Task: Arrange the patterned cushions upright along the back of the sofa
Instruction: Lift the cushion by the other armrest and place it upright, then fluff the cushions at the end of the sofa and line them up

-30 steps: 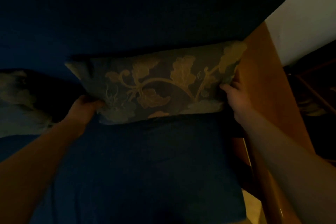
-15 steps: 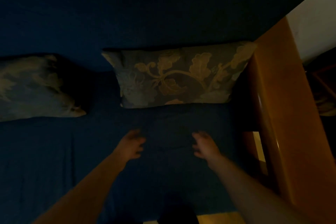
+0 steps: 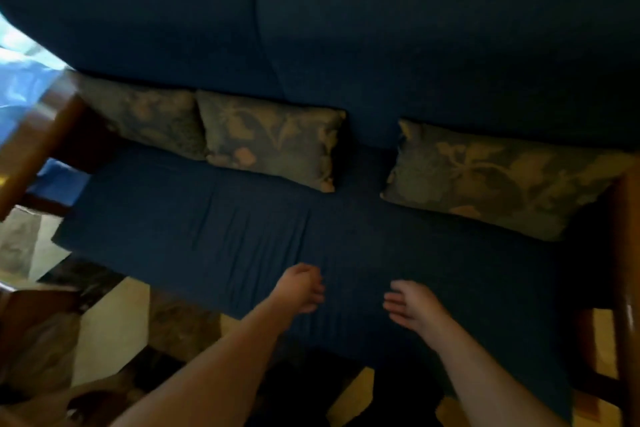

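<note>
Three grey-blue cushions with a pale leaf pattern lean upright against the dark blue sofa back (image 3: 433, 35). The left cushion (image 3: 145, 114) touches the middle cushion (image 3: 273, 140); a gap separates these from the right cushion (image 3: 498, 173), which sits by the right armrest. My left hand (image 3: 299, 288) hovers over the front of the seat with fingers loosely curled, holding nothing. My right hand (image 3: 412, 303) is beside it, fingers apart and empty. Both hands are well short of the cushions.
Wooden armrests frame the sofa at the left (image 3: 38, 139) and right (image 3: 628, 270). The blue seat cover (image 3: 214, 229) is wrinkled. Patterned tile floor (image 3: 110, 319) lies in front, with a brownish object (image 3: 38, 329) at the lower left.
Both hands let go of the right cushion and drew back toward the seat's front edge. The view pulled back and now takes in the whole sofa with three cushions.
</note>
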